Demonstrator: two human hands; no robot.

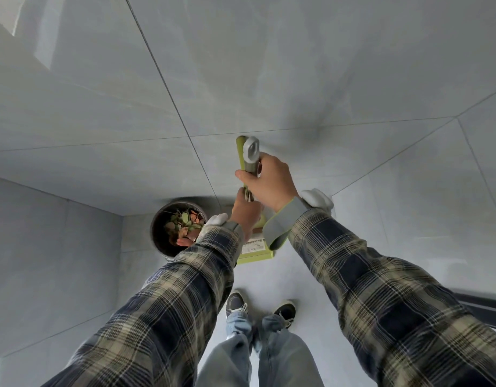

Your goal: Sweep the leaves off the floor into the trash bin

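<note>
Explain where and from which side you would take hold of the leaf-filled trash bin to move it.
Probably by its rim: the trash bin stands upright, round and open-topped, with no handle showing. Come from above on the open-floor side, since a wall stands close on its other side, and hook fingers over the edge above the leaves.

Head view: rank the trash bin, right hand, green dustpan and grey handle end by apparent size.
Tied largest: trash bin and right hand look alike; the hand is nearer, so unranked.
Next: green dustpan, partly hidden by the left sleeve.
Smallest: grey handle end.
</note>
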